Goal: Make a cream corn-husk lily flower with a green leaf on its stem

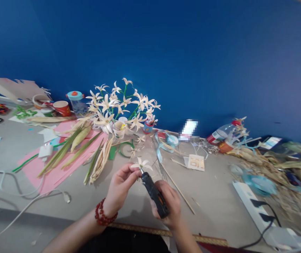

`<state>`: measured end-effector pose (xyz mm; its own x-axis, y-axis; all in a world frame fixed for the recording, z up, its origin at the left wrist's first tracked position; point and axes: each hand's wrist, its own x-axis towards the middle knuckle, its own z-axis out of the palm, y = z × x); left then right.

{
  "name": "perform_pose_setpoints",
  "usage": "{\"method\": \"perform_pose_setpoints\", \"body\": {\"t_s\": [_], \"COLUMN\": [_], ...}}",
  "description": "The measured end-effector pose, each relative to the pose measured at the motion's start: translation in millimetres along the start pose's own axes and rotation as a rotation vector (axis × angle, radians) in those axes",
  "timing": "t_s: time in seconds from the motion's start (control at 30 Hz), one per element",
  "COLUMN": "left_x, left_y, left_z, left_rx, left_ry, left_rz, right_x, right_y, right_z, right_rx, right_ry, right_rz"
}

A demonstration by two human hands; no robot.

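Between the fingers of my left hand (122, 184) is a small pale flower (142, 163) with narrow pointed petals, held just above the table's front part. My right hand (169, 202) is wrapped round a black glue gun (154, 195), whose metal nozzle points up and left. The nozzle tip is at the flower's underside; whether it touches I cannot tell. Behind my hands, a bunch of similar cream flowers (106, 103) on green stems stands in a white cup (119, 130). A few loose flowers (134, 151) lie on the table.
To the left lie corn husks (80, 138) on pink paper (31, 168), beside a white cable (21, 193). A thin stick (178, 188) lies right of my hands. Farther right are a white power strip (258, 212), a plastic bottle (222, 134) and dry husks (261, 161). A blue wall rises behind.
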<state>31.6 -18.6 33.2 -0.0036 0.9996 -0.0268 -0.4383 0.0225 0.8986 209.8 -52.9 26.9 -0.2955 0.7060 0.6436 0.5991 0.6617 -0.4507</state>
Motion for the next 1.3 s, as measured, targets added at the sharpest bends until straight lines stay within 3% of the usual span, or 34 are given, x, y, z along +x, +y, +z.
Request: {"method": "perform_pose_setpoints", "body": {"t_s": [1.1, 1.3], "left_x": [-3, -6], "left_y": [1, 3], "left_z": [0.0, -7.0], "left_rx": [0.019, -0.055], "left_ry": [0.035, 0.038], "left_rz": [0.011, 0.049], "right_x": [-5, -15], "right_y": [2, 19], "right_z": [0, -3], "right_rx": [0.014, -0.079], "right_ry": [-0.017, 0.006], "right_rz": [0.045, 0.133]}}
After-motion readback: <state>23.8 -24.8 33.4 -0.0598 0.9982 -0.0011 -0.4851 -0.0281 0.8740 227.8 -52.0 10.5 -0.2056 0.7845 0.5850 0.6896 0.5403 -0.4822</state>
